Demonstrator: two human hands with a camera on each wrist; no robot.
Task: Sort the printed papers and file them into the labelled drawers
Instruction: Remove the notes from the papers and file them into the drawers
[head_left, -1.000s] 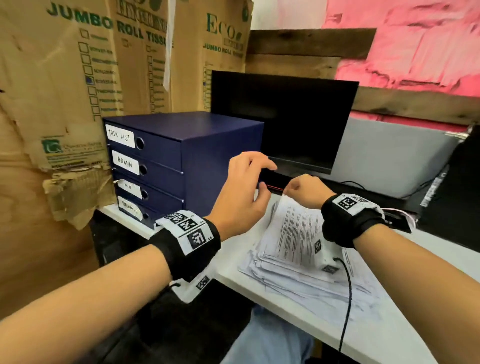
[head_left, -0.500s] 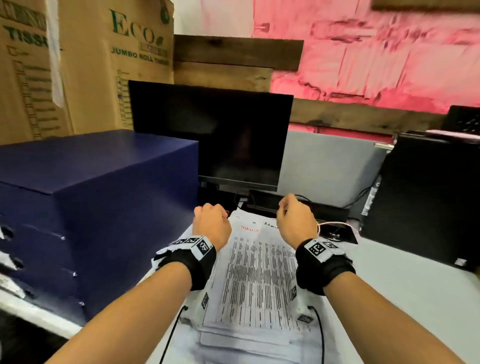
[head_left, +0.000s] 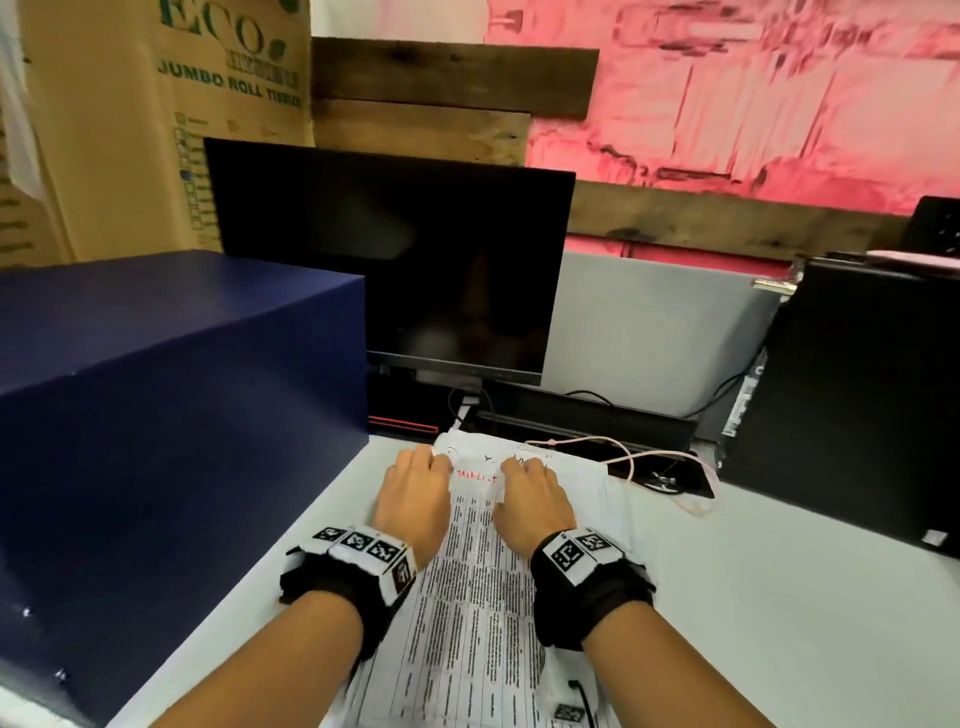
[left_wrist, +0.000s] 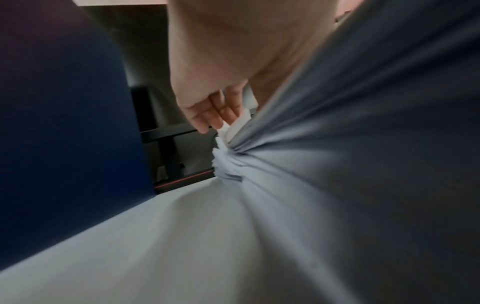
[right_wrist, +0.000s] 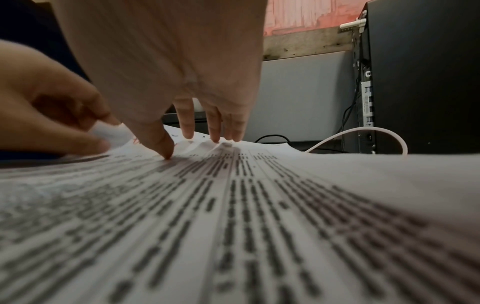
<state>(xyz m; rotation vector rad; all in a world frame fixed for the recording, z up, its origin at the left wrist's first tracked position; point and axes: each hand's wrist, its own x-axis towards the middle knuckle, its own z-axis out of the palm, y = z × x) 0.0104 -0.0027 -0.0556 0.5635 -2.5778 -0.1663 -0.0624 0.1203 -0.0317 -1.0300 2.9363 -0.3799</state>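
A stack of printed papers (head_left: 478, 597) lies on the white table, its top sheet (right_wrist: 233, 205) marked "TASKLIST" in red near the far edge. My left hand (head_left: 415, 488) pinches the far left corner of that top sheet (left_wrist: 233, 123) between thumb and fingers (left_wrist: 207, 115). My right hand (head_left: 530, 493) presses thumb and straight fingertips (right_wrist: 215, 135) down on the sheet's far end, which wrinkles a little there. The dark blue drawer cabinet (head_left: 156, 415) stands just left of the stack; its labelled fronts are out of view.
A black monitor (head_left: 389, 260) stands behind the stack, with a dark bar (head_left: 587, 421) at its foot. A pink cable (head_left: 623, 457) loops at the stack's far right. A black computer tower (head_left: 857, 415) fills the right side. Cardboard boxes (head_left: 156, 130) rise behind the cabinet.
The view swung right, so the drawer fronts left the picture. My left hand came down from beside the cabinet onto the sheet's far left corner; both hands moved closer together.
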